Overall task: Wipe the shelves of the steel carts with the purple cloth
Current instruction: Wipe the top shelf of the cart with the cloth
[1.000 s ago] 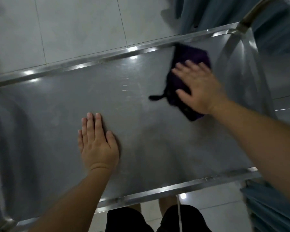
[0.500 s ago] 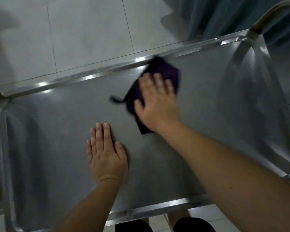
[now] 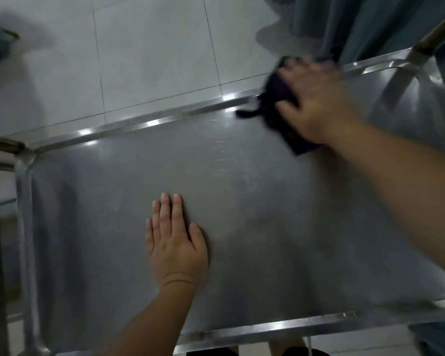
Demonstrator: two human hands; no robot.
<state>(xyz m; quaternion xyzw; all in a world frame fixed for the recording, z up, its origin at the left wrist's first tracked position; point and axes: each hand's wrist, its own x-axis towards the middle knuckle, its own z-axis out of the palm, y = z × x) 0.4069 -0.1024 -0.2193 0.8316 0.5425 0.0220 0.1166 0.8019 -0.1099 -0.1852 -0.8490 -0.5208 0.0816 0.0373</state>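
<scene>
Head view, looking down on the top shelf [image 3: 242, 201] of a steel cart. Right hand [image 3: 316, 104], fingers straight and spread, presses flat on the purple cloth [image 3: 280, 91] at the far edge of the shelf, toward its far right corner; hand and cloth are motion-blurred. The cloth lies against the far rim [image 3: 152, 123], and a dark tail of it trails toward the left along that rim. Left hand [image 3: 176, 242] rests palm-down on the bare steel near the middle of the shelf, closer to the near edge, fingers straight and together, holding nothing. The two hands are well apart. Beyond the far rim lies a pale tiled floor [image 3: 139, 60]; a blue-grey curtain [image 3: 370, 24] hangs past the far right corner.
</scene>
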